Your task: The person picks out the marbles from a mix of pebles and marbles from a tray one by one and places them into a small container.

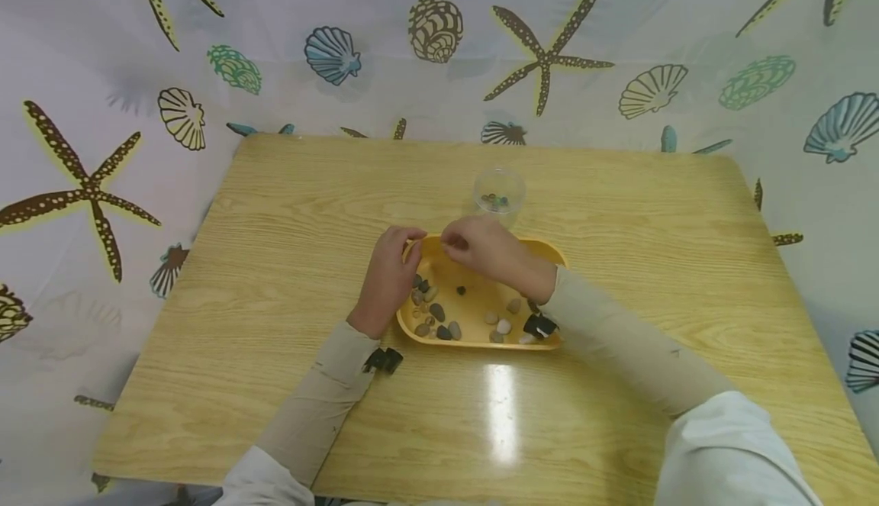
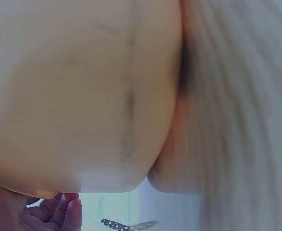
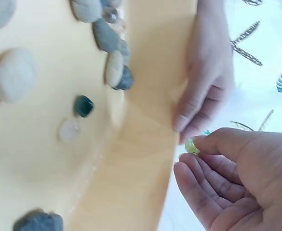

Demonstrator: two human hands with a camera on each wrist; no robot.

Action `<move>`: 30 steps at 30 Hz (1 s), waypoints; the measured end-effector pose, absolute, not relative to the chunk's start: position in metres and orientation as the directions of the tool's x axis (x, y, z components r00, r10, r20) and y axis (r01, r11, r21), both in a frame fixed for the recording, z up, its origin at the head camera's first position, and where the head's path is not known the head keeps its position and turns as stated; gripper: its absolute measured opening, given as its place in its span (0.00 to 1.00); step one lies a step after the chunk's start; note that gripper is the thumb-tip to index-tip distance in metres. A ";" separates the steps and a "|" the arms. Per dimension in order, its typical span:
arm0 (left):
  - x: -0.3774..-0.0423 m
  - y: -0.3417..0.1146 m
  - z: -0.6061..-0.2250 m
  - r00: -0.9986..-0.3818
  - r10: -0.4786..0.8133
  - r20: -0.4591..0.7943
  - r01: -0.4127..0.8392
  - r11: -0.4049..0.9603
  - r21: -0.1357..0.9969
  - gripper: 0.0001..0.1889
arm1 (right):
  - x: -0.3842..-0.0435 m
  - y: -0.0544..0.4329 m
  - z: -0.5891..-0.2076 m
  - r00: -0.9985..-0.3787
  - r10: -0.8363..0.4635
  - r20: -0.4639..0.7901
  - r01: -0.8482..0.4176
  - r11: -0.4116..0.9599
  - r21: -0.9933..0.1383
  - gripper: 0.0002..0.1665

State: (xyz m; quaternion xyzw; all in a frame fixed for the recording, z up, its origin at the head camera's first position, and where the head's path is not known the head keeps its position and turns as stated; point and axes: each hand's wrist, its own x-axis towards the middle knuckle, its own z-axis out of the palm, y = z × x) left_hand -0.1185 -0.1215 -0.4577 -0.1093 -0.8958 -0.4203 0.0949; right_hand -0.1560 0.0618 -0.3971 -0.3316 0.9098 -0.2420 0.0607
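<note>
A yellow tray (image 1: 474, 345) with raised walls lies on the table. My left hand (image 1: 389, 277) grips its far left rim, the thumb on the inner side in the right wrist view. Just past that rim, my right hand (image 3: 247, 178) pinches a small yellow-green glass marble (image 3: 191, 145) between thumb and fingertips. On the tray floor are a dark green glass piece (image 3: 84, 106) and a pale clear one (image 3: 69, 130). Beyond the tray stands a clear plastic cup (image 1: 499, 179) with several coloured glass marbles (image 1: 495, 201) in it.
Grey and tan pebbles (image 1: 437, 312) cluster with clear marbles at the tray's left. White and grey pebbles (image 1: 503, 327) lie near its right front. The wood-grain table (image 1: 288, 208) stretches around the tray, with a shell-patterned curtain (image 1: 384, 2) behind.
</note>
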 end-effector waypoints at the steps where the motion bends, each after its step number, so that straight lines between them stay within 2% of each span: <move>1: -0.119 -0.121 -0.457 -0.958 0.115 0.264 0.276 0.624 0.731 0.10 | -0.157 0.064 -0.395 -0.774 -0.629 0.064 -0.575 0.658 -0.486 0.10; 10: -0.118 -0.121 -0.455 -0.963 0.109 0.247 0.260 0.618 0.742 0.10 | -0.160 0.079 -0.373 -0.820 -0.569 0.065 -0.496 0.648 -0.579 0.09; 16: -0.118 -0.123 -0.457 -0.968 0.110 0.226 0.245 0.616 0.749 0.11 | -0.165 0.092 -0.364 -0.836 -0.536 0.120 -0.489 0.627 -0.607 0.09; 30: -0.119 -0.121 -0.457 -0.970 0.102 0.222 0.236 0.621 0.747 0.11 | -0.189 0.142 -0.378 -0.908 -0.400 0.128 -0.386 0.678 -0.625 0.11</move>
